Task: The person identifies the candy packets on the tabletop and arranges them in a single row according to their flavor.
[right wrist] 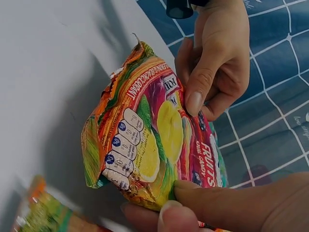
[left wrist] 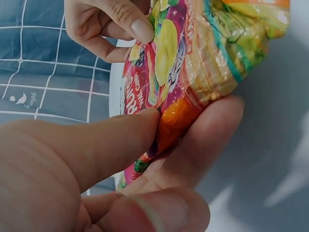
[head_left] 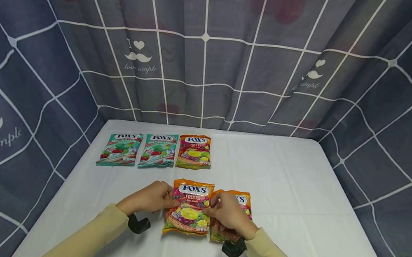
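Both hands hold one orange and red bag of Fox's Fruits candy [head_left: 190,207] by its two sides, its front facing up. On its left edge my left hand [head_left: 152,198] pinches the wrapper, thumb on the front and fingers behind, as the left wrist view shows. The right hand [head_left: 229,211] pinches the opposite edge, its thumb [right wrist: 217,198] on the printed face. In the right wrist view the bag's lower end stands off the white surface. A second Fruits bag [head_left: 245,202] lies to the right, partly hidden under the right hand and wrist.
Toward the back left of the white table [head_left: 280,173] lie two green Mint Blossom bags [head_left: 120,149] [head_left: 158,151] and another Fruits bag [head_left: 194,152] in a row. A grey checked curtain [head_left: 219,63] surrounds the back and sides.
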`<state>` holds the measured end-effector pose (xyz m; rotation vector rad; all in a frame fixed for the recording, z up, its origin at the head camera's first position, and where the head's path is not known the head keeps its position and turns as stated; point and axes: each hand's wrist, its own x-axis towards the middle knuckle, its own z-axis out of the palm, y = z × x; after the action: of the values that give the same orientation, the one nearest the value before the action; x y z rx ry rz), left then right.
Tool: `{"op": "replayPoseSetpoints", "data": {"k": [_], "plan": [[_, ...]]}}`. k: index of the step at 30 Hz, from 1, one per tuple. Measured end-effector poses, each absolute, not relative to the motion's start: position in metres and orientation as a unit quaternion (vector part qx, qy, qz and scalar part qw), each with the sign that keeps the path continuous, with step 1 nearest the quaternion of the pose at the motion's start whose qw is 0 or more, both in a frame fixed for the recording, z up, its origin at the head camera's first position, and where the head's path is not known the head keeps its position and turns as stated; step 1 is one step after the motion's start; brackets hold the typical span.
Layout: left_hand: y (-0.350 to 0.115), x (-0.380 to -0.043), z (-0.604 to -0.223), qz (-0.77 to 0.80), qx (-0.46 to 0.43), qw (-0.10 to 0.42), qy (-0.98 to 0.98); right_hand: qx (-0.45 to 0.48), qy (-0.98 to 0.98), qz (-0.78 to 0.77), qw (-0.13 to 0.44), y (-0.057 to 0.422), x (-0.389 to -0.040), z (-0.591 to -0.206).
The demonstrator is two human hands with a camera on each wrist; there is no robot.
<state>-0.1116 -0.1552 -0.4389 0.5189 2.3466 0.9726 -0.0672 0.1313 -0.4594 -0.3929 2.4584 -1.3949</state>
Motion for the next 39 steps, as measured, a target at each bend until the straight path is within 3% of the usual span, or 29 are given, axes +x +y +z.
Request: {"op": "replayPoseSetpoints", "data": {"k": [8, 22, 39], "plan": [[-0.142, -0.122, -0.431, 0.348, 0.209, 0.241, 0.881, -0.107, 0.844, -0.500, 0.163, 0.144, -0.077, -0.447], [-0.112, -0.140, -0.421, 0.292, 0.247, 0.155, 0.911, -0.060, 0.870, -0.470, 0.138, 0.167, -0.098, -0.433], [-0.076, -0.166, -0.418, 0.281, 0.240, 0.094, 0.924, -0.028, 0.874, -0.472, 0.107, 0.192, -0.129, -0.428]]}}
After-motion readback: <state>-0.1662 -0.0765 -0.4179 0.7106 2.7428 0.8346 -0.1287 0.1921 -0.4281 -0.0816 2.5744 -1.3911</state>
